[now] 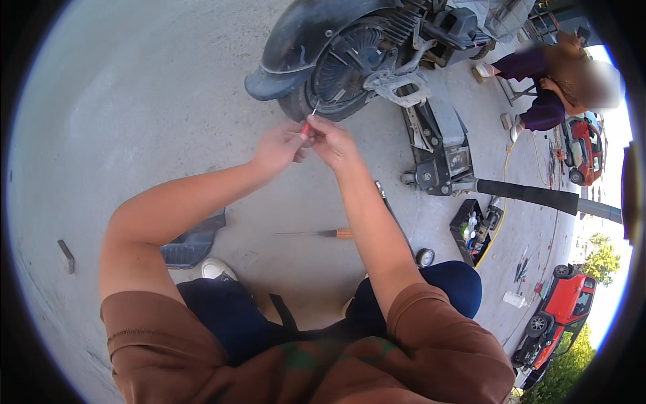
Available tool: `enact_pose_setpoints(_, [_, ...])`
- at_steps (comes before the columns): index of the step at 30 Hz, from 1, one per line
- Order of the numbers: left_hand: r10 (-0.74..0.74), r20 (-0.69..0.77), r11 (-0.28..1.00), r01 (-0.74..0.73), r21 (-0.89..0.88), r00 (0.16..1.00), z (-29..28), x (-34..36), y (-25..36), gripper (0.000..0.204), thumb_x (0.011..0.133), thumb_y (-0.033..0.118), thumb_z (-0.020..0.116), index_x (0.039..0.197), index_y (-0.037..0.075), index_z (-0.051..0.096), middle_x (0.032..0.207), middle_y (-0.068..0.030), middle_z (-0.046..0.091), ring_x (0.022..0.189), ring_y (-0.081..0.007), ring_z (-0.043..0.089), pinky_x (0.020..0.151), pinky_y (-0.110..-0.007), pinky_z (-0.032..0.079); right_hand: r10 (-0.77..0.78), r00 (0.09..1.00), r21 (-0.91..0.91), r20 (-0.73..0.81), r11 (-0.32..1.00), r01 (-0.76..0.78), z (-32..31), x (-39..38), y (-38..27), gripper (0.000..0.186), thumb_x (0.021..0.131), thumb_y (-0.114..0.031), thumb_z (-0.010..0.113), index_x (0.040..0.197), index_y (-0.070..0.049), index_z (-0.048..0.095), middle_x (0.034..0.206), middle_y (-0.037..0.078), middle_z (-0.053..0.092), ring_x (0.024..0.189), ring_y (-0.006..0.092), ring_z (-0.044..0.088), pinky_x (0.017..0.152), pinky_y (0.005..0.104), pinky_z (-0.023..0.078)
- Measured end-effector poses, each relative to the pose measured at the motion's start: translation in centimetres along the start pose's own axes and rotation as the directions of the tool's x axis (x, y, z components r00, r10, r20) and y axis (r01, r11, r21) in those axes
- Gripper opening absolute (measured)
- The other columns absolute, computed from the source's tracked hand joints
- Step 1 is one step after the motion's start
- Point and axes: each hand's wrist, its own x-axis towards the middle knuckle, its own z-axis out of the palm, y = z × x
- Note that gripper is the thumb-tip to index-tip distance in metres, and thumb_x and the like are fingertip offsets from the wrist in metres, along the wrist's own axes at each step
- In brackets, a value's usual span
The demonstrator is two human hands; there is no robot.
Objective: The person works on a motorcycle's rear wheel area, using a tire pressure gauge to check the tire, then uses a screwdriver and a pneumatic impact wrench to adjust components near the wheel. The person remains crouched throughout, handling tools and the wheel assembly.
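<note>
Both my hands meet at the scooter's wheel (343, 64), below its black mudguard (296, 40). Between them is a small red-handled screwdriver (307, 126) with a thin metal shaft pointing up toward the tyre (294, 108). My left hand (277, 147) has its fingers closed about the lower part of the red handle. My right hand (331, 140) pinches the handle near the shaft. Whether the tip touches the wheel I cannot tell. On the ground under my arms lies a long thin-shafted screwdriver with an orange handle (344, 233).
A floor jack (441, 158) stands right of the wheel, its long handle (528, 195) reaching right. Nearby are a black toolbox (464, 225), a round gauge (424, 256) with a hose, and a black plastic panel (195, 244). Another person (538, 87) sits at upper right; red cars stand beyond.
</note>
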Motion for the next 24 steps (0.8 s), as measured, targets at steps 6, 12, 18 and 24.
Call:
enact_pose_setpoints(6, [-0.067, 0.015, 0.992, 0.069, -0.108, 0.998, -0.9, -0.3, -0.4, 0.024, 0.094, 0.016, 0.061, 0.109, -0.002, 0.055, 0.089, -0.0084, 0.064, 0.074, -0.0120, 0.061, 0.063, -0.026, 0.051, -0.004, 0.992, 0.030, -0.127, 1.000, 0.008, 1.9, -0.6, 0.3, 0.011, 0.087, -0.015, 0.069, 0.083, -0.006, 0.064, 0.074, 0.003, 0.063, 0.067, 0.0135, 0.056, 0.063, 0.0275, 0.044])
enact_pose_setpoints(12, [-0.011, -0.050, 1.000, 0.010, -0.011, 0.999, 0.1, 0.0, -0.3, 0.022, 0.097, 0.017, 0.057, 0.108, -0.001, 0.056, 0.089, -0.0070, 0.064, 0.070, -0.0106, 0.057, 0.060, -0.026, 0.048, -0.020, 1.000, -0.075, -0.004, 0.997, 0.019, 0.7, 0.1, 0.1, 0.013, 0.085, -0.014, 0.072, 0.091, -0.005, 0.065, 0.079, 0.002, 0.066, 0.067, 0.0095, 0.054, 0.063, 0.0237, 0.044])
enact_pose_setpoints(18, [-0.070, 0.022, 0.995, 0.071, -0.065, 0.997, -1.2, 0.1, -0.7, 0.023, 0.097, 0.019, 0.057, 0.109, -0.001, 0.055, 0.085, -0.0048, 0.062, 0.072, -0.0096, 0.056, 0.062, -0.026, 0.047, -0.031, 0.992, 0.015, -0.126, 0.999, 0.033, 1.6, -0.7, -0.1, 0.010, 0.087, -0.012, 0.068, 0.094, -0.005, 0.065, 0.084, 0.004, 0.066, 0.075, 0.0109, 0.058, 0.067, 0.0232, 0.045])
enact_pose_setpoints(24, [-0.040, -0.103, 0.999, 0.041, 0.005, 0.994, -0.5, 0.1, -0.3, 0.022, 0.098, 0.021, 0.055, 0.106, 0.000, 0.058, 0.083, -0.0034, 0.061, 0.070, -0.0094, 0.054, 0.062, -0.025, 0.047, -0.045, 0.999, -0.089, -0.012, 0.995, 0.044, 0.6, 0.1, -0.1, 0.013, 0.087, -0.014, 0.069, 0.095, -0.004, 0.065, 0.091, 0.005, 0.068, 0.078, 0.0120, 0.058, 0.069, 0.0245, 0.046])
